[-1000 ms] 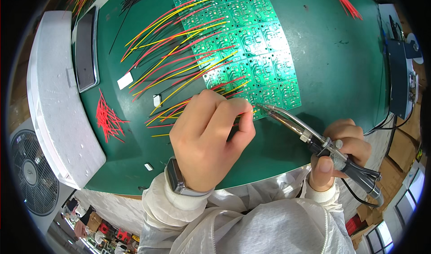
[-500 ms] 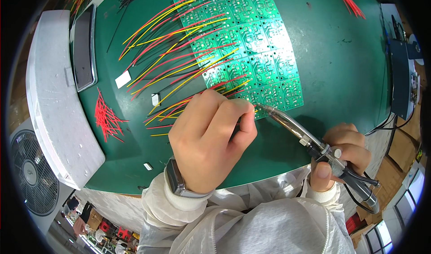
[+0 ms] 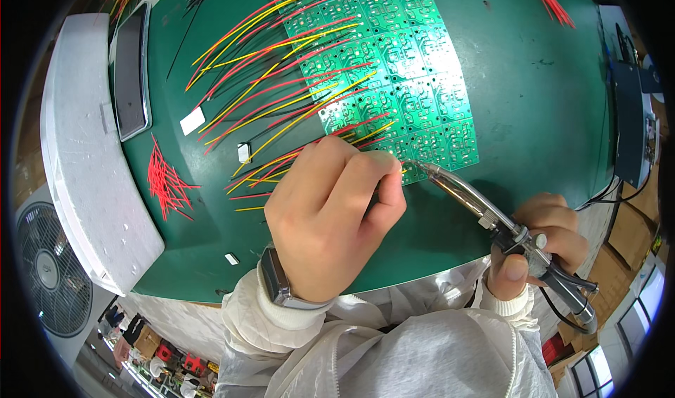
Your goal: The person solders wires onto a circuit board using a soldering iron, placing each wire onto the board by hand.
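Observation:
My left hand (image 3: pixel 327 212), with a watch (image 3: pixel 275 277) at its wrist, is closed in a pinch over the lower edge of a green circuit board panel (image 3: pixel 420 95). Its fingertips seem to hold a thin wire, mostly hidden behind the fingers. In my right hand (image 3: pixel 541 247) is a soldering iron (image 3: pixel 503 226) with a metal feed tube along it. The iron's tip points left at the panel's lower pads, just right of my left fingertips; whether it touches cannot be made out. Red and yellow wires (image 3: pixel 281 106) run left from rows of the panel.
A pile of short red wires (image 3: pixel 169 183) lies left on the green mat (image 3: pixel 534 110), below a phone (image 3: pixel 132 74) and beside a white foam block (image 3: pixel 98 159). More red wires (image 3: pixel 552 3) lie at the far right. A dark blue device (image 3: pixel 633 120) stands at the right edge.
The soldering iron and my right hand have shifted slightly right. The panel sits a touch further right and up in the picture. My left hand keeps its pinch nearly in place.

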A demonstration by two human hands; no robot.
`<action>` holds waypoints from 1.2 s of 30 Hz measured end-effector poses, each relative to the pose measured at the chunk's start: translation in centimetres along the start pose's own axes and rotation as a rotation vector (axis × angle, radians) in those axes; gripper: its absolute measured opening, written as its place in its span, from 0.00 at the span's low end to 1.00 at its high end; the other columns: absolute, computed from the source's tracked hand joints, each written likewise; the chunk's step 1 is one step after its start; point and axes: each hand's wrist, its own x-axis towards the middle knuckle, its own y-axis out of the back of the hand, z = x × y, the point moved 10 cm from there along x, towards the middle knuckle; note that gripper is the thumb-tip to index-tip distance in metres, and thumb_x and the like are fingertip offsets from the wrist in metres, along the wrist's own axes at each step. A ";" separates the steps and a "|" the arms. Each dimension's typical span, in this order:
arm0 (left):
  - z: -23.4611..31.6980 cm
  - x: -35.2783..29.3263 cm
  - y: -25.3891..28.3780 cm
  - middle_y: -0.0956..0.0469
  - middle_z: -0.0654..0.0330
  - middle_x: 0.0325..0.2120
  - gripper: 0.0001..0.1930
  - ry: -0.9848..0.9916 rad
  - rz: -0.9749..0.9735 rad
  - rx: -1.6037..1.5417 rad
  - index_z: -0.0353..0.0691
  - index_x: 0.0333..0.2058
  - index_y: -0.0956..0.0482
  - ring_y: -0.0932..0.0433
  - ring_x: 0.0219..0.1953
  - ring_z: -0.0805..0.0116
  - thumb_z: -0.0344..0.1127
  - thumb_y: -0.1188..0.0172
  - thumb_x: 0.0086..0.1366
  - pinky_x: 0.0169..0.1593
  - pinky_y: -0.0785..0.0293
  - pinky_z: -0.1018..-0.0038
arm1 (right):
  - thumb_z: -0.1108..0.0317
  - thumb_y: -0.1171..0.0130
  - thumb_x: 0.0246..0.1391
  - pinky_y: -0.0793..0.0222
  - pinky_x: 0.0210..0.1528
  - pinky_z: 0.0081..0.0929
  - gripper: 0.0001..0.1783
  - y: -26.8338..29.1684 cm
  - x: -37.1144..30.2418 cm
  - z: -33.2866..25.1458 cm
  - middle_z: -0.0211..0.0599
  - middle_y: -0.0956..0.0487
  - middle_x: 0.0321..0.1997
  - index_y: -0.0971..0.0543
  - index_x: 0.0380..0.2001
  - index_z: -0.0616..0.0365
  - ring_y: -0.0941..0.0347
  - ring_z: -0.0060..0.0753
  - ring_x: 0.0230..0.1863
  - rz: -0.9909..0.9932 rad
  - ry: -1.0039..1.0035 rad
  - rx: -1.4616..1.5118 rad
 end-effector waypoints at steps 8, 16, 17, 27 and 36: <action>0.0 0.0 0.1 0.32 0.64 0.18 0.11 -0.012 -0.009 0.019 0.39 0.24 0.28 0.37 0.17 0.75 0.19 0.41 0.39 0.19 0.41 0.81 | 0.65 0.38 0.36 0.43 0.13 0.19 0.19 -0.4 0.2 0.2 0.35 0.35 0.19 0.37 0.25 0.59 0.41 0.24 0.14 -0.028 -0.011 -0.004; -0.1 0.0 -0.1 0.33 0.64 0.17 0.10 0.013 -0.020 0.021 0.39 0.23 0.28 0.38 0.16 0.75 0.20 0.41 0.39 0.19 0.41 0.81 | 0.65 0.38 0.36 0.44 0.13 0.19 0.18 -0.2 0.1 0.2 0.35 0.34 0.19 0.37 0.25 0.58 0.41 0.25 0.14 -0.022 -0.007 0.001; -0.1 0.0 -0.1 0.33 0.64 0.17 0.10 0.013 -0.020 0.021 0.39 0.23 0.28 0.38 0.16 0.75 0.20 0.41 0.39 0.19 0.41 0.81 | 0.65 0.38 0.36 0.44 0.13 0.19 0.18 -0.2 0.1 0.1 0.35 0.34 0.19 0.37 0.25 0.58 0.41 0.25 0.14 -0.022 -0.007 0.002; 0.0 0.0 0.0 0.34 0.65 0.17 0.10 0.013 -0.013 0.021 0.39 0.23 0.28 0.38 0.16 0.75 0.20 0.41 0.39 0.19 0.41 0.80 | 0.63 0.38 0.37 0.43 0.15 0.19 0.19 -0.5 0.1 0.1 0.35 0.34 0.20 0.37 0.26 0.58 0.40 0.25 0.15 -0.043 -0.022 -0.006; 0.0 0.0 -0.1 0.35 0.65 0.17 0.10 0.006 -0.016 0.050 0.40 0.22 0.28 0.39 0.16 0.76 0.19 0.41 0.39 0.19 0.41 0.81 | 0.62 0.37 0.38 0.44 0.13 0.18 0.20 -0.3 0.0 0.2 0.35 0.35 0.20 0.37 0.26 0.58 0.41 0.24 0.14 -0.012 -0.019 -0.012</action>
